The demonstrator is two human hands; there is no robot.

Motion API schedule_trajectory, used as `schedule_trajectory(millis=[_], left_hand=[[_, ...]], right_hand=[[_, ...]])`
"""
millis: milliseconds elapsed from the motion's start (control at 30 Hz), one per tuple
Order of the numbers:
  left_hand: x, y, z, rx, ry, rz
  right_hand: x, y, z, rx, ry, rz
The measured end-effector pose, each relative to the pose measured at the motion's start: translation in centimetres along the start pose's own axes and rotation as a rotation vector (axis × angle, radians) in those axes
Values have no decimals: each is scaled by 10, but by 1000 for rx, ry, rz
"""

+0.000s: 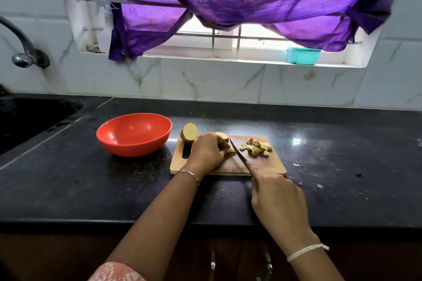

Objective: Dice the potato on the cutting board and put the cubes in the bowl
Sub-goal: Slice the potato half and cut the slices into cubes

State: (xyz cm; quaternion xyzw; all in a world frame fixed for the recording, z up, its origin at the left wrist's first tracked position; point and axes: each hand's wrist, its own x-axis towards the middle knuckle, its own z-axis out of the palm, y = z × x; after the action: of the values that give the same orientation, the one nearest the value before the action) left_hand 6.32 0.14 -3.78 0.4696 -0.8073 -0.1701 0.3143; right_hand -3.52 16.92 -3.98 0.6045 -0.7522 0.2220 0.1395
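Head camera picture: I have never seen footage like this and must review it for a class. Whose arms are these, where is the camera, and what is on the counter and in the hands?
There is no machine here. The camera sits on a person's head and looks forward and down, so the two arms reaching in from below are that person's own. The left hand holds down a potato piece on the wooden cutting board. The right hand grips a knife, its blade angled down to the board beside that piece. A pile of cubes lies on the board's right part, and a potato half stands at its far left corner. The red bowl sits on the black counter left of the board, with no cubes in it.
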Motion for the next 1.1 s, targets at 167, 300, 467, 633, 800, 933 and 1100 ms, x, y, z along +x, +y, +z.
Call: schedule_trajectory(millis=[167,300,467,633,800,933,1100], left_hand=[[0,0,1,-7,3,0],[1,0,2,-17,-11,9],[3,-1,2,-14,-25,11],[3,-2,1,-6,-17,0],[1,-3,0,-46,-14,-14],[1,-2,-1,-44,-10,-11],[1,-1,0,-75,-17,15]], right_hand=[[3,-1,1,-16,-9,-12],[5,-4,5,9,-2,-6],[13,-7,8,-25,-47,-10],[16,-14,6,-194,-68,-83],[17,-11,1,-286,-96,-168],[13,-3,-3,-285,-83,-163],[9,15,-3,-215,-8,-31]])
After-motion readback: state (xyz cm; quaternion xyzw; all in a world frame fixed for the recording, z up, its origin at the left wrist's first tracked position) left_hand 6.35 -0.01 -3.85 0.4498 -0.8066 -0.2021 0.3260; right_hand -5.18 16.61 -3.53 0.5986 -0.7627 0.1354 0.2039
